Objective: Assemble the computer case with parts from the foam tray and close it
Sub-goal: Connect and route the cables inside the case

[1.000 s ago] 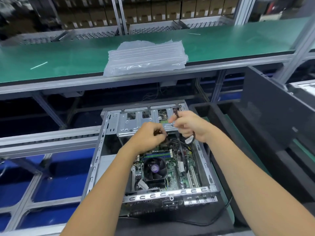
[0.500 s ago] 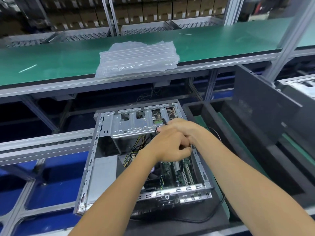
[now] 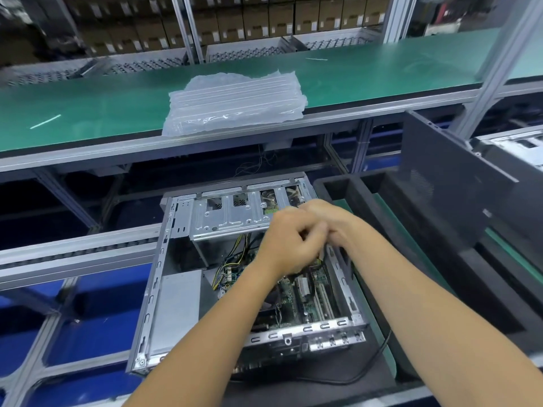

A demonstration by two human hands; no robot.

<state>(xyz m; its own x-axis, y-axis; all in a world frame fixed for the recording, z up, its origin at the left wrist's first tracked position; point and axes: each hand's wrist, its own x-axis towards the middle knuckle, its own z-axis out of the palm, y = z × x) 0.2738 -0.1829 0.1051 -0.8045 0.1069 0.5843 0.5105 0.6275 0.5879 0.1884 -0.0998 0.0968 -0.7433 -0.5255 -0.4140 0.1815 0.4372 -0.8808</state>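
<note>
My two hands were close together over the far right corner of the open case (image 3: 246, 277). My left hand (image 3: 289, 245) had its fingers curled in, and it sat right in front of my right hand (image 3: 332, 220). They were touching. I could not tell what either one was pinching, because my left hand hid it.

Under my hands were the green board (image 3: 296, 298) and some thin wires (image 3: 232, 257). I think the wires are soft and bendy. I would hold one by its hard plug, not by the string part. The board looks easy to break, so I would push gently.

Right of my hands was the black foam tray (image 3: 390, 248). The dark side cover (image 3: 452, 177) stood in it, leaning. It looks flat, stiff and a bit heavy. I would take it by its two edges.
</note>
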